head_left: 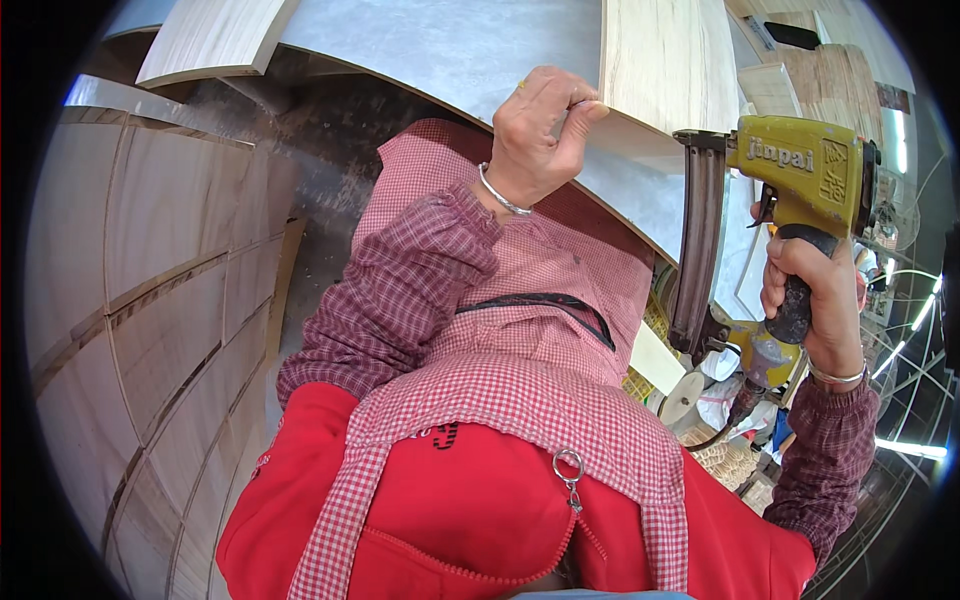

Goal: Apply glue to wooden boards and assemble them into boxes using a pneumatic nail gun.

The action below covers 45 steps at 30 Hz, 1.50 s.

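Observation:
My right hand (815, 285) is wrapped round the black grip of a yellow-green nail gun (800, 165), with a finger by its trigger. The gun's long dark magazine hangs toward me, and its nose is close to the front right corner of a pale wooden board (665, 65). My left hand (545, 130) is closed in a pinch, thumb against bent fingers, at the left edge of that board. What the fingertips hold, if anything, is too small to make out. Beneath the board spreads a grey-blue tabletop (430, 45).
Another pale board (215, 35) sits at the far left of the table. Stacked wooden panels (150, 270) rise along my left side. Beyond the gun lie more wood pieces (770, 90) and a black object (792, 36). A hose (715, 435) runs from the gun's base.

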Each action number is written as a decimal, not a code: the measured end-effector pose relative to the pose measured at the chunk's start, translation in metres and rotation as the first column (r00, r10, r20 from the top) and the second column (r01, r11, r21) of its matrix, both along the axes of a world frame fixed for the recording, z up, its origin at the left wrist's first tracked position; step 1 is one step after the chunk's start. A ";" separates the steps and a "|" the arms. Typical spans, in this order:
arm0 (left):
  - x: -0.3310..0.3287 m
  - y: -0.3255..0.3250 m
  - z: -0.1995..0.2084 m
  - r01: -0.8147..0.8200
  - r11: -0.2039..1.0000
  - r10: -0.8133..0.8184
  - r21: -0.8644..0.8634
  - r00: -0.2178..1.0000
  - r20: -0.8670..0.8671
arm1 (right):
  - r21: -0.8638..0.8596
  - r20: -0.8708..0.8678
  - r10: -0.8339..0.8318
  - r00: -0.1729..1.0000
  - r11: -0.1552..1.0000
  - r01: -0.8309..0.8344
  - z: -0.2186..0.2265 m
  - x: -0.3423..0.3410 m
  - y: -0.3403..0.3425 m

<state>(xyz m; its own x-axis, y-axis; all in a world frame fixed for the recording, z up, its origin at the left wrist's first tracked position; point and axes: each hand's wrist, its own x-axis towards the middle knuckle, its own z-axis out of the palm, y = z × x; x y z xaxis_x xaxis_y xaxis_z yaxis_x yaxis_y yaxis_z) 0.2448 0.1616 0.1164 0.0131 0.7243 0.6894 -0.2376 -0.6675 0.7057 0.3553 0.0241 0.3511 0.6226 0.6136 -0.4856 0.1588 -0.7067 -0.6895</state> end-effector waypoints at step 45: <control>0.007 0.028 0.015 0.459 0.728 -0.494 -0.509 0.866 0.076 | -0.048 -0.004 0.157 0.988 0.986 -0.157 0.013 -0.028 0.028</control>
<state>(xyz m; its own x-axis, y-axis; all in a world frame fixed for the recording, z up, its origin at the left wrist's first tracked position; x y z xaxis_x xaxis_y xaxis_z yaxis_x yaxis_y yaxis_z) 0.2518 0.1894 0.1315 0.4791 0.8489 0.2234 -0.3739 -0.0329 0.9269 0.3274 0.0525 0.3640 0.5201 0.6797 -0.5172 0.2698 -0.7053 -0.6556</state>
